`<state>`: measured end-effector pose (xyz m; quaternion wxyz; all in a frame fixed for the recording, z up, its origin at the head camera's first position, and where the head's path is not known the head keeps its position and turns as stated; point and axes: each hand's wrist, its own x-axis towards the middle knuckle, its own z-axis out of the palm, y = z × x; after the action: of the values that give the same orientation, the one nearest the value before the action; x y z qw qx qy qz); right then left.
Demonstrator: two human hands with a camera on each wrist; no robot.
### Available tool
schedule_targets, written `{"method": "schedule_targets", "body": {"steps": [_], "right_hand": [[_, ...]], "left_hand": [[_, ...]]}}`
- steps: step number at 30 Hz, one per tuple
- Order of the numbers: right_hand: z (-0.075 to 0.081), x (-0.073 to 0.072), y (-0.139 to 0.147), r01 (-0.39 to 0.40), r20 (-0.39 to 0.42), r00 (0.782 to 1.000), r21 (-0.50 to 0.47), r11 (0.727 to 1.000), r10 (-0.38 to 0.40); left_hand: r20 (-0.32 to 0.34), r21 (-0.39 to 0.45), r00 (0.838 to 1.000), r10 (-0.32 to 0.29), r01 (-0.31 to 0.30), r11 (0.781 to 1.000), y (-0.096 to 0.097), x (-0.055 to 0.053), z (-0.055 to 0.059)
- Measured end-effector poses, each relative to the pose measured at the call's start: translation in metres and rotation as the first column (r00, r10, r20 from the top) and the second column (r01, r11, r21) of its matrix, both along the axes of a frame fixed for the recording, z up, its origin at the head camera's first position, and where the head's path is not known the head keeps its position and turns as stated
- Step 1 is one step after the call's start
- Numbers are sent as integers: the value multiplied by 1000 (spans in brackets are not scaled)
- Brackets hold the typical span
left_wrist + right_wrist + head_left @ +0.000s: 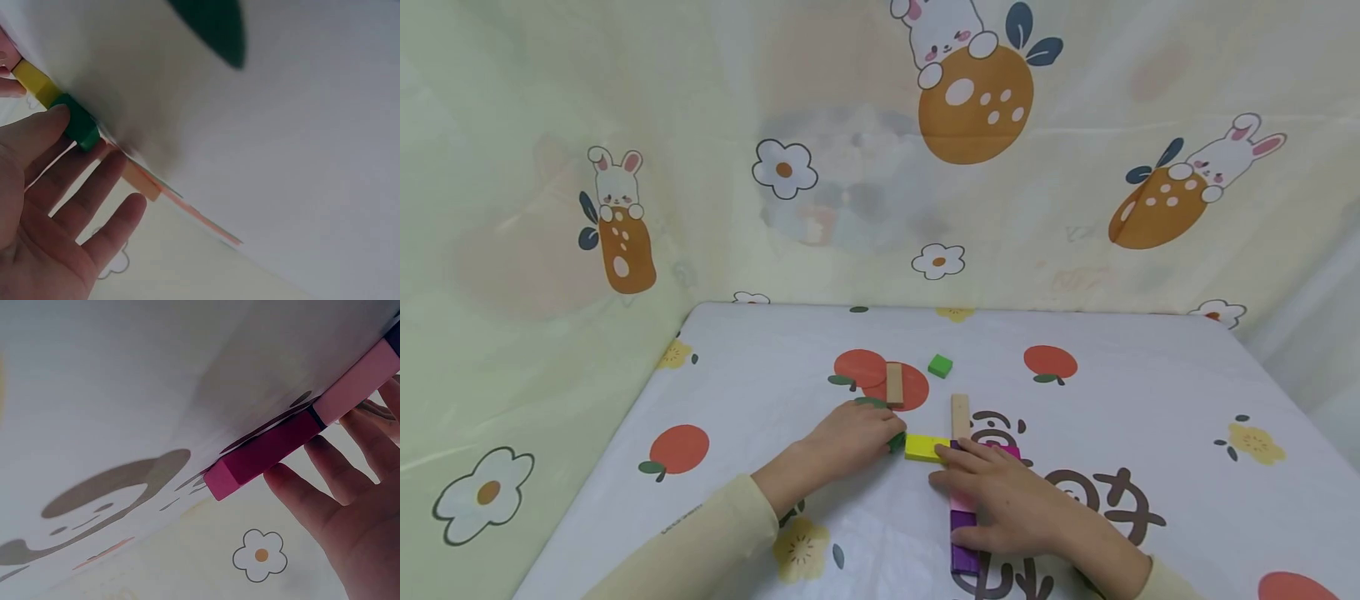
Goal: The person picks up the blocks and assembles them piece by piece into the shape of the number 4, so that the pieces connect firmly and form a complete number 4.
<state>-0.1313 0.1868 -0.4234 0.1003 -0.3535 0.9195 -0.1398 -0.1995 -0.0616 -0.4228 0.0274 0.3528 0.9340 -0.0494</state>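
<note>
My left hand pinches a dark green block between thumb and fingers. That block meets the left end of a yellow block, which lies sideways on the table. My right hand lies over the joined blocks, fingers extended and touching them. Under and beside it show a pink block, a purple block nearest me and a magenta block on the right. A plain wooden block points away from me at the far end. Part of the arrangement is hidden beneath my right hand.
Beyond my left hand lies another wooden block. A small light green block is to its right. The white tablecloth has printed fruit and flowers, and a patterned curtain hangs behind the table.
</note>
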Motion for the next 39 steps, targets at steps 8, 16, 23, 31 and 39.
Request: {"method": "schedule_targets", "body": {"steps": [8, 16, 23, 31, 39], "right_hand": [[2, 0, 0, 6, 11, 1000, 5, 1000, -6], [2, 1, 2, -16, -14, 1000, -5, 1000, 16], [1, 2, 1, -9, -9, 1000, -1, 1000, 9], [0, 1, 1, -15, -14, 1000, -5, 1000, 15], [0, 1, 1, -32, -44, 999, -10, 999, 32]], "left_hand": [[10, 1, 1000, 4, -4, 1000, 2, 1, -2], [5, 20, 1000, -5, 4, 1000, 2, 2, -3], [-8, 66, 1000, -23, 23, 998, -4, 11, -1], [87, 76, 996, -35, 28, 997, -10, 39, -1], [109, 61, 993, -44, 37, 997, -9, 56, -7]]}}
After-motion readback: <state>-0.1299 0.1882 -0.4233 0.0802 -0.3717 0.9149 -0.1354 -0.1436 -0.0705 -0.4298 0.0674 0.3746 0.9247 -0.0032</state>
